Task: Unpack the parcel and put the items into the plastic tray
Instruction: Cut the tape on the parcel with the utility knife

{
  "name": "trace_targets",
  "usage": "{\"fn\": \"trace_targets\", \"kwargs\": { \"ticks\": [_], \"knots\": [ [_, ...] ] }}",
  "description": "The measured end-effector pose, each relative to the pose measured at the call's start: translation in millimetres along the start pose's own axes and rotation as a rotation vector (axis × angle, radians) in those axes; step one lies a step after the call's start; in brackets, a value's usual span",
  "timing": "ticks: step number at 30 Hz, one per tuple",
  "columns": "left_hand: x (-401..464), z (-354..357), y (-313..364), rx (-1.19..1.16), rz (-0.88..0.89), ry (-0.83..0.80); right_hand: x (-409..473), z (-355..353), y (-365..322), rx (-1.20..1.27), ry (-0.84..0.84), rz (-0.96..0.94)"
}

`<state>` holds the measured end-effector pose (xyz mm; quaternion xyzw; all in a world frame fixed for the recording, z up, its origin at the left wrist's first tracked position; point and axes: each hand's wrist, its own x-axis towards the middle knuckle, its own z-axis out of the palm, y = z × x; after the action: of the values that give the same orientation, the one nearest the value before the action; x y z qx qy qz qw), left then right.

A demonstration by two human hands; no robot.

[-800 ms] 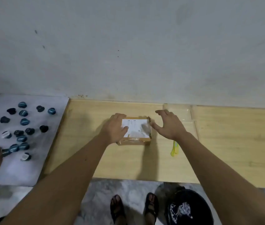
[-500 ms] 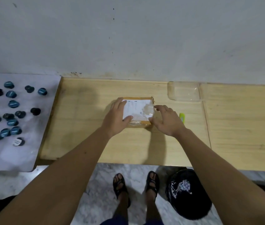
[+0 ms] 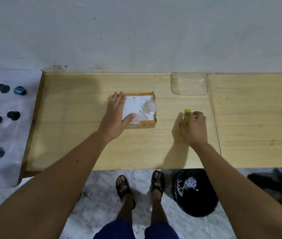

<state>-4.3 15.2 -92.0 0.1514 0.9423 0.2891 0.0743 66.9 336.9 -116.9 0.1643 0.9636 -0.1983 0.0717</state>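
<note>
Cardboard parcel (image 3: 141, 111) under flat left hand (image 3: 115, 116), right fingers (image 3: 198, 116) gripping yellow cutter (image 3: 186, 118)

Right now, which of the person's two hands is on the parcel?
The left hand, lying flat on the cardboard parcel and its label. The right hand is off to the side, closing on a yellow-green tool.

Both arms reach forward from the near edge, with the parcel (image 3: 140, 109) as landmark. The left hand (image 3: 116, 116) lies flat, palm down, on the parcel's left part, fingers straight, thumb spread across its top. The right hand (image 3: 194, 129) sits well right of the parcel, fingers curled round a yellow-green tool (image 3: 187, 116).
</note>
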Motion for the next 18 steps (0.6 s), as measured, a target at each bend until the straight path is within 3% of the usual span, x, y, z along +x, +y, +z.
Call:
{"fn": "trace_targets", "kwargs": {
  "ticks": [5, 12, 18],
  "knots": [
    [5, 3, 1, -0.012, -0.001, 0.026, -8, 13, 8, 0.259, -0.002, 0.202],
    [10, 8, 0, -0.003, 0.014, 0.045, -7, 10, -5, 0.535, -0.048, 0.162],
    [11, 7, -1, 0.117, 0.071, 0.045, -9, -12, -45, 1.046, -0.167, 0.229]
  ]
}}
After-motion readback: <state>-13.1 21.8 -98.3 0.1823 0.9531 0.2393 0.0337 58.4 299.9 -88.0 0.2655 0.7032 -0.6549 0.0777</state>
